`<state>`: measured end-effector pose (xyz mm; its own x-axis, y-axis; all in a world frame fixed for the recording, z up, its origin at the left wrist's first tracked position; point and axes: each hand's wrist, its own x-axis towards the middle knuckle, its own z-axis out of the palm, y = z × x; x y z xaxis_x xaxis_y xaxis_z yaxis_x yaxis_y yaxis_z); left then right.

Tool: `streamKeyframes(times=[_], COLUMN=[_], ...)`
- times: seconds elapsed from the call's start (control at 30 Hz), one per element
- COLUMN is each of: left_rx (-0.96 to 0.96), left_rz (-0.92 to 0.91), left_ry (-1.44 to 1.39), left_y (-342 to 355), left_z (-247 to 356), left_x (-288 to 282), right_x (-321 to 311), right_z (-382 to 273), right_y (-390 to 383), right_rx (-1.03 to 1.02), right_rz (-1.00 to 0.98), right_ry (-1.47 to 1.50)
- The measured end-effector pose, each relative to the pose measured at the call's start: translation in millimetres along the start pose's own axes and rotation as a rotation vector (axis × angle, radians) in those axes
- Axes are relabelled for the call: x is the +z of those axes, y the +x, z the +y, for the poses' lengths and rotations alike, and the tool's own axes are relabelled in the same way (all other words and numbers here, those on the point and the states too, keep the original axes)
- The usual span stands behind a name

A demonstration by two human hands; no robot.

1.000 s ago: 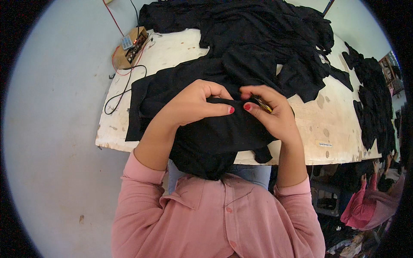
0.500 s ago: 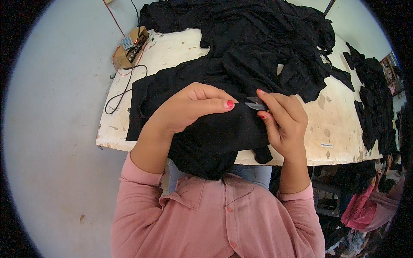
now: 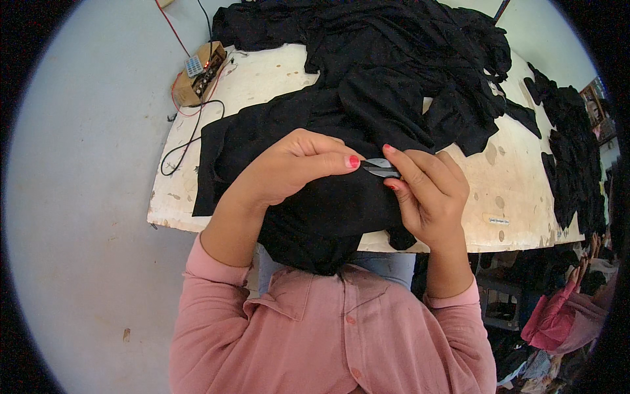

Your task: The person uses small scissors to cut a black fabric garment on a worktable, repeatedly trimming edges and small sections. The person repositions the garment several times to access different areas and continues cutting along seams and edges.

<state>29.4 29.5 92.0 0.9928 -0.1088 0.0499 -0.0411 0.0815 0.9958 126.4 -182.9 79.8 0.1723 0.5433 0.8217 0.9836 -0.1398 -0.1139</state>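
A black garment [image 3: 328, 210] lies over the near edge of the table and hangs toward my lap. My left hand [image 3: 298, 164] is closed, thumb pressed against the fingers, pinching a bit of this black cloth. Between the thumb and fingers of my right hand [image 3: 430, 190] is a small pair of thread snips [image 3: 380, 168]. Their metal blades point left, with the tips close to my left thumb. Any thread at the tips is too small to make out.
The pale, stained table [image 3: 518, 190] carries a large heap of black garments [image 3: 407, 39] at the far side. A cardboard box [image 3: 200, 75] with wires and a small keypad-like device sits at the far left corner. More black clothes [image 3: 567, 157] lie at right. Another person in pink [image 3: 554, 315] is lower right.
The snips have moved left, up to my left thumb, and their blades have come closer together. My left hand has barely moved.
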Motion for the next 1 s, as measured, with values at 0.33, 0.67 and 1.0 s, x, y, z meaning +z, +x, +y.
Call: streamKeyframes(times=[0.33,0.67,1.0], left_rx=[-0.038,-0.091,-0.082], left_rz=[0.023,0.036,0.064], left_ry=[-0.075,-0.125,-0.172], left_y=[1,1,4], left_z=[-3,0,-3], left_x=[0,4,9], right_x=[-1,-1,-6], right_z=[-3,10,9], right_y=[1,-5,-11], right_rx=[-0.064,0.209,0.081], right_rz=[0.008,0.088,0.063], right_ry=[-0.135,0.138,0.014])
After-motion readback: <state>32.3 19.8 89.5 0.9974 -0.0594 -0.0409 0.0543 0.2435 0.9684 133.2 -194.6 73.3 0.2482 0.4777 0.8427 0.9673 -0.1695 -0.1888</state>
